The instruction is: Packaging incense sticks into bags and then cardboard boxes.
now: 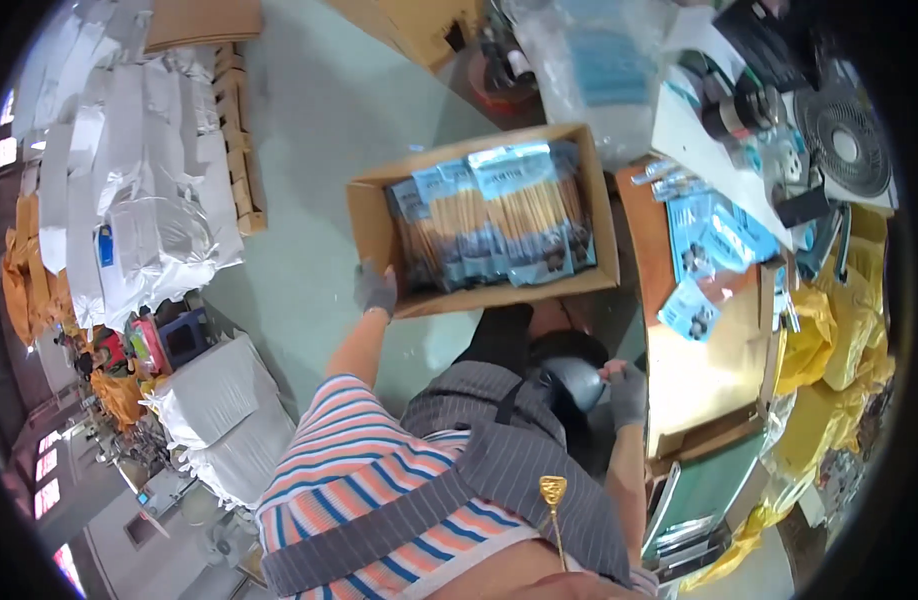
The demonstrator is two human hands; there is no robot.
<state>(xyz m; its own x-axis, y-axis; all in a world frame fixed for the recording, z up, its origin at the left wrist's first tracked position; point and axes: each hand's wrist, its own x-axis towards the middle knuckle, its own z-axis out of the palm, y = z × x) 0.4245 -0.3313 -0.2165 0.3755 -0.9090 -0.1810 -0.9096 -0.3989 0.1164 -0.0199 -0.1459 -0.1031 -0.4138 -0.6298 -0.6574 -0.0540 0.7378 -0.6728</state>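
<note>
An open cardboard box (384, 240) sits in front of me, packed with blue pouches (499, 215) whose windows show light-brown sticks. In a grey glove with bare fingertips, my left hand (376, 290) grips the box at its near left corner. My right hand (625, 392), gloved the same way, is away from the box, beside the table's left edge. Its fingers are curled together; whatever may be in them is too small to make out. Close to it is a rounded, shiny black seat (571, 375).
On the right, a wooden table (699, 390) carries more blue pouches (714, 235). A grey fan (844, 145) stands beyond it. Yellow sacks (829, 350) line the far right. White-wrapped stacks (144, 170) on a wooden pallet (239, 140) flank the green floor (309, 130) on the left.
</note>
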